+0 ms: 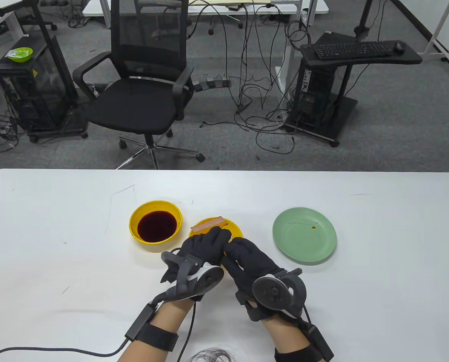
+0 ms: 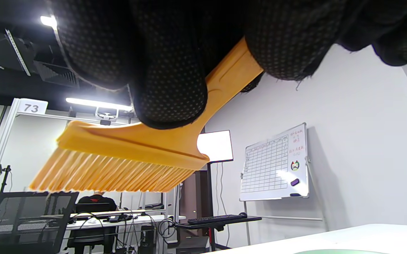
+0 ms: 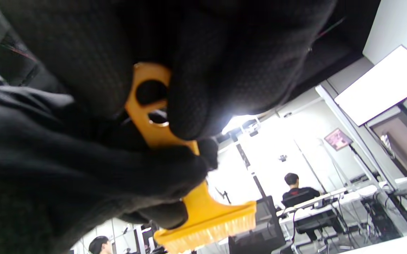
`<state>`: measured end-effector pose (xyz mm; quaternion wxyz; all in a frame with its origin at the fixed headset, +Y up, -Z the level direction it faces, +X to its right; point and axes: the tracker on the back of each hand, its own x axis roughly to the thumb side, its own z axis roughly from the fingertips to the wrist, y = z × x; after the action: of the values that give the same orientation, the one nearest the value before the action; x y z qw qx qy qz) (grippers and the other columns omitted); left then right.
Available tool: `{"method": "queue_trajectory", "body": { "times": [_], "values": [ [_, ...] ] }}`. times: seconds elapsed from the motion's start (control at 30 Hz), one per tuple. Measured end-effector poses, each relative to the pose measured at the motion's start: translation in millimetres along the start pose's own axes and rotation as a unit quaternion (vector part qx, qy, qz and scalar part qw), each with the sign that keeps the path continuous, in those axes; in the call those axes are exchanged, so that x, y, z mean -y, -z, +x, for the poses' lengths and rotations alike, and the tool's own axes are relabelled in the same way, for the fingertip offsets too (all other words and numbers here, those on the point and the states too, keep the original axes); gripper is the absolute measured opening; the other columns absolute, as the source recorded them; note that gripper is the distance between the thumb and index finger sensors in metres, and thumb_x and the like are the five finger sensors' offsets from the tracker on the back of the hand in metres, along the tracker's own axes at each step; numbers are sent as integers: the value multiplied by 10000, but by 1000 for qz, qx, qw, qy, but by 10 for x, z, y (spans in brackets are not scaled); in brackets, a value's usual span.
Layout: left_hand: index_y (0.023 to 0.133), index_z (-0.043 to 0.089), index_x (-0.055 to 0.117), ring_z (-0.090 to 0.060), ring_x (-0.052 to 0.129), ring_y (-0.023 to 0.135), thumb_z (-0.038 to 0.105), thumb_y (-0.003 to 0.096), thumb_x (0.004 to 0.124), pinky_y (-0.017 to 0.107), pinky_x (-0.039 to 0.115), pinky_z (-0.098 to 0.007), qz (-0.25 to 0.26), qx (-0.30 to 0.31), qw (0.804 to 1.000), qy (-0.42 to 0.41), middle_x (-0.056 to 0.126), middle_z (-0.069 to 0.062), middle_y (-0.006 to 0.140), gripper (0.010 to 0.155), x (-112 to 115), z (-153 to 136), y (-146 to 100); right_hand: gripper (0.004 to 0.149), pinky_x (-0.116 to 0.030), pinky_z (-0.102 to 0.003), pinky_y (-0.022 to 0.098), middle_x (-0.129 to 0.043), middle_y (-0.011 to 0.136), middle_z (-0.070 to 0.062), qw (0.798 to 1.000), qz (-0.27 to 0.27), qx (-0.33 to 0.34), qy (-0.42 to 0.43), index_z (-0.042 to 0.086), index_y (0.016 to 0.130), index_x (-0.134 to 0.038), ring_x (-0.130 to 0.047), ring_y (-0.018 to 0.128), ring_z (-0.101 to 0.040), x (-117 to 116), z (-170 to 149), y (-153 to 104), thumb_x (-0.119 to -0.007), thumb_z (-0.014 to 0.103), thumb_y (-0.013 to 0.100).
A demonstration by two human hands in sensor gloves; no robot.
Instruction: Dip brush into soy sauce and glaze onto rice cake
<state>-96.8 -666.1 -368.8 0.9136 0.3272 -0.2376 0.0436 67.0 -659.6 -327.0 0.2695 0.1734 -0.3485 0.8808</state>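
An orange brush (image 2: 125,155) is held by both hands; its bristles hang free in the air. My left hand (image 1: 211,241) grips the handle near the head, with fingers (image 2: 168,88) wrapped over it. My right hand (image 1: 241,252) pinches the handle's end, which has a hole (image 3: 150,95), and the brush head (image 3: 210,220) shows below. Both hands meet over the near side of a yellow plate (image 1: 235,227) that holds a pinkish rice cake (image 1: 207,225). A yellow bowl of dark soy sauce (image 1: 156,225) stands to the left. In the table view the hands hide the brush.
A green plate (image 1: 304,240) with a few sauce specks lies to the right of the yellow plate. The white table (image 1: 58,245) stretches wide on both sides. An office chair (image 1: 141,94) stands beyond the far edge.
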Motion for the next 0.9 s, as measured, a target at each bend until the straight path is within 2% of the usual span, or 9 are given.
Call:
{"method": "queue_trajectory", "body": {
  "times": [0.13, 0.3, 0.43, 0.6, 0.73, 0.9],
  "values": [
    [875, 274, 847, -191, 1120, 631, 488, 431, 834, 513, 909, -375, -8, 11, 1000, -13, 970, -27, 870, 492, -2, -24, 34, 384, -969, -347, 453, -994, 782, -12, 1000, -26, 10, -9, 250, 726, -920, -1118, 573, -181, 35, -13, -6, -986, 413, 385],
    [1007, 252, 671, -244, 1046, 758, 589, 418, 810, 586, 856, -413, -23, -5, 1000, 12, 846, -67, 995, 693, -89, -258, -41, 384, -964, -355, 453, -988, 783, -23, 998, -48, -8, -40, 239, 728, -914, -1113, 573, -189, 175, -171, 26, -983, 406, 390],
    [1031, 245, 629, -271, 1024, 796, 621, 418, 787, 609, 839, -427, -48, -71, 996, -1, 815, -79, 1023, 736, -213, -719, -247, 383, -962, -363, 451, -988, 783, -30, 992, -68, -70, -75, 230, 727, -915, -1113, 573, -197, 370, -519, 54, -985, 399, 391],
    [1038, 244, 616, -303, 986, 835, 622, 422, 786, 630, 809, -454, -49, -143, 988, -15, 773, -93, 1053, 742, -328, -1189, -587, 383, -961, -375, 442, -993, 774, -42, 979, -74, -138, -132, 218, 721, -921, -1114, 562, -207, 540, -887, 26, -995, 395, 390],
    [1038, 240, 620, -315, 976, 843, 623, 423, 785, 635, 800, -463, -51, -193, 980, -23, 760, -105, 1061, 743, -330, -1469, -873, 382, -961, -381, 434, -996, 768, -50, 966, -58, -170, -186, 211, 716, -925, -1114, 554, -217, 526, -1089, -44, -1001, 393, 389],
    [1046, 225, 596, -350, 915, 895, 620, 423, 785, 662, 756, -489, -49, -218, 974, -28, 727, -117, 1076, 762, -267, -1593, -1099, 383, -960, -386, 429, -998, 766, -55, 956, -22, -196, -218, 203, 710, -931, -1116, 550, -224, 440, -1186, -99, -1010, 386, 383]
  ]
}}
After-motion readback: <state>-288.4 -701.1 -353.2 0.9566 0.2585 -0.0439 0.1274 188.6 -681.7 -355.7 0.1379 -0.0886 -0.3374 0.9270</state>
